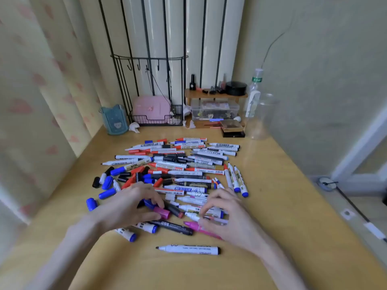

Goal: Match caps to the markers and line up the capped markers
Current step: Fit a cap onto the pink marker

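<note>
While the heap of markers (184, 170) spreads across the middle of the yellow surface (282, 206), its pieces overlap too much for a full count; they run to several dozen, mostly white barrels with red, blue or black ends.

Countable items:
- One magenta cap (163, 213), pinched between thumb and fingers of the left grip (129, 208), a bare hand at the near left edge of the heap.
- One pink marker (194, 226), tip pointing left. It runs under the right grip (228, 214), whose curled fingers close on its barrel. Cap and marker tip are near each other but apart.
- One white marker (188, 249), uncapped, with a black tip. It lies alone, nearest the person and clear of the heap.
- One black marker (173, 227), just beyond the left thumb.
- Two blue-capped white markers (128, 235), partly under the left wrist.
- Three markers side by side (235, 178) at the heap's right edge.
- At least three loose blue caps (107, 193) at the left edge, one of them set apart from the rest.

Labels: printed bands show on many barrels, but none can be read. The clear bottle (254, 95) at the back carries a green label, also unreadable.

Also at the back: one teal container (114, 120), one pink case (151, 108) in a wire basket, one wooden shelf (215, 95) and one clear plastic box (215, 110).
</note>
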A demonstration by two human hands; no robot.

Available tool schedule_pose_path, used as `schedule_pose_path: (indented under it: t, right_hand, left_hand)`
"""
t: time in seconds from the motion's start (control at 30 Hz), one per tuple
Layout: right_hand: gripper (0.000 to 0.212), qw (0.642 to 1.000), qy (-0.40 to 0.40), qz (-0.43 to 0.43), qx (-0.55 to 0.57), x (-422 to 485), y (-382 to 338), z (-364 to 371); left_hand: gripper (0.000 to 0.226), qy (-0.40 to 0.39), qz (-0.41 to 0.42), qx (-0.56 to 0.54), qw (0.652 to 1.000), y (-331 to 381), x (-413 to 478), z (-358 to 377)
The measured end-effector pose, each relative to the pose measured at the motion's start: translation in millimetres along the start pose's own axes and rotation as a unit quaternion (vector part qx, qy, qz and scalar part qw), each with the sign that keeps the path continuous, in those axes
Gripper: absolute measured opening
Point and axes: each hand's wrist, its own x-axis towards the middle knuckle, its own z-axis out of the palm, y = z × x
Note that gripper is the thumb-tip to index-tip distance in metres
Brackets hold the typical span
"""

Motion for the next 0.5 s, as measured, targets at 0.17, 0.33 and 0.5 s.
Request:
schedule_pose_path:
  t: [0.17, 0.33, 0.5]
  right_hand:
    - [0.015, 0.998, 0.006, -0.015, -0.067, -9.2, 3.7, 14.9]
    - [0.014, 0.989, 0.042, -0.038, -0.137, -13.6, 8.0, 22.7]
    - [0.017, 0.973, 0.065, -0.055, -0.213, -13.6, 6.5, 28.1]
  left_hand:
    - [0.027, 0.007, 0.003, 0.0, 1.0, -0.2, 1.4, 10.1]
    - [0.023, 0.035, 0.002, 0.007, 0.999, -2.4, 0.4, 11.2]
    - [0.023, 0.039, -0.013, 0.039, 0.998, 0.4, 2.4, 9.8]
